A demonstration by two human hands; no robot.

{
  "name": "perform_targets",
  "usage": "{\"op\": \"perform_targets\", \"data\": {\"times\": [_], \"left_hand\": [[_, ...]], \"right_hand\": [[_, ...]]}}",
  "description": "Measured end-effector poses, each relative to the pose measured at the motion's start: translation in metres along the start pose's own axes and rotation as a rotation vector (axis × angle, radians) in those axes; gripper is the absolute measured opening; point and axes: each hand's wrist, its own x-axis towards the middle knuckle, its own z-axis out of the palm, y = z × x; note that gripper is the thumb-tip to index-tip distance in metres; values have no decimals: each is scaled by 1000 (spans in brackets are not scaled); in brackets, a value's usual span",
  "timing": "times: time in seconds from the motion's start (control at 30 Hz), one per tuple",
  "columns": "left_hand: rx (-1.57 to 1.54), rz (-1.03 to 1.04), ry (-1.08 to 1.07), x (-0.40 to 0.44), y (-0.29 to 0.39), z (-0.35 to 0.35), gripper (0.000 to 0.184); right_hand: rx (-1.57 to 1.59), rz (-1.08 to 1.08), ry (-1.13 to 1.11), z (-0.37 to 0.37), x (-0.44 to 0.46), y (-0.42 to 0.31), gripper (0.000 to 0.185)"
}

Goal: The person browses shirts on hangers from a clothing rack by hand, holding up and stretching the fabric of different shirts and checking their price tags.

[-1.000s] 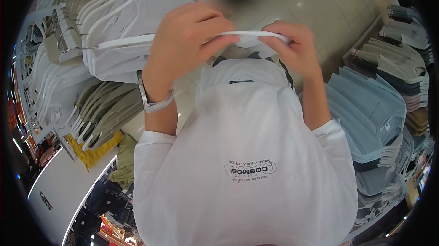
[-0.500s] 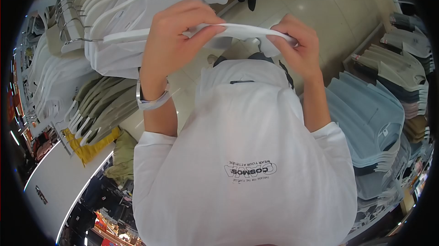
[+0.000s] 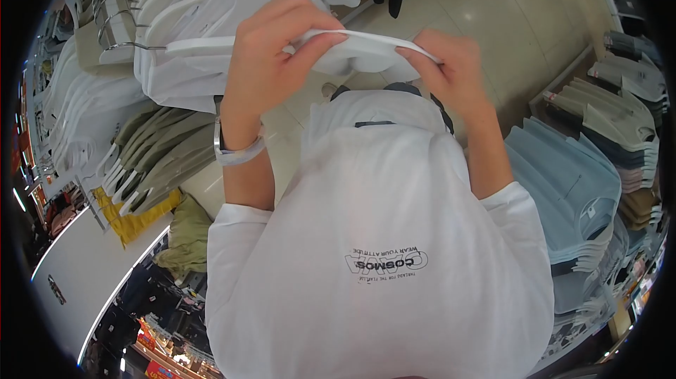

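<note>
A: The right hand (image 3: 451, 65) has edged in toward the left hand (image 3: 267, 58) since half a second ago.

B: And their pose?

A: Both forearms reach forward; the left wrist bends inward, knuckles raised. Each hand pinches the edge of a white garment (image 3: 373, 44) between thumb and fingers.

B: Where's the garment?

A: Stretched between the hands, above the floor (image 3: 479, 20), just beside the hanging white shirts (image 3: 243, 2).

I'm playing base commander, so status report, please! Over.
Left hand, right hand: both pinching white fabric garment. Garment's edge spans between them. Nothing visibly in the way.
</note>
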Motion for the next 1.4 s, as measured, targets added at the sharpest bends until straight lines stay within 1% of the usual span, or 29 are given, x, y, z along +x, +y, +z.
{"op": "perform_targets", "data": {"times": [0.13,0.2,0.23,0.33,0.4,0.47,0.53,0.6,0.63,0.7,0.77,0.83,0.93,1.0,1.1,1.17,1.23,1.27,1.33,1.4], "left_hand": [[-13,-34,-23,1,2,-1,8],[-4,-5,-14,4,4,1,9],[4,22,-5,5,4,3,9],[-13,6,19,4,5,4,9],[-8,-18,26,2,8,4,9],[-7,-44,28,1,9,4,8],[5,-6,38,1,8,5,11],[4,24,12,7,12,9,13],[6,56,-12,9,13,11,16],[34,80,-35,10,14,17,16],[56,106,-59,11,13,18,16],[30,83,-86,11,11,17,18],[6,37,-90,10,10,17,16],[-6,45,-68,9,5,17,16],[-7,27,-20,8,7,18,15],[2,3,4,7,8,19,14],[52,49,22,8,7,20,13],[50,52,21,9,8,21,13],[11,-10,13,9,10,21,14],[1,5,-7,10,10,21,15]], "right_hand": [[1,-34,-3,-2,2,-1,14],[85,22,-1,-1,3,-7,20],[85,24,-1,-2,3,-8,20],[68,-22,-10,-4,2,-8,21],[109,62,66,-8,0,-2,21],[83,70,59,-8,1,-4,21],[55,82,54,-7,1,-6,20],[166,45,61,-3,2,-9,18],[168,44,61,-3,2,-10,18],[151,-2,6,-2,3,-10,17],[143,-2,8,-1,4,-11,17],[132,0,12,-3,4,-12,18],[35,-5,8,-8,6,-13,22],[-100,81,-55,-13,6,-9,27],[-88,38,-31,-14,5,-5,30],[-86,67,-36,-20,4,-7,30],[-90,94,-37,-22,4,-7,29],[-83,74,-28,-21,5,-8,28],[-76,54,-17,-19,7,-10,26],[-22,63,-16,-16,8,-13,23]]}}
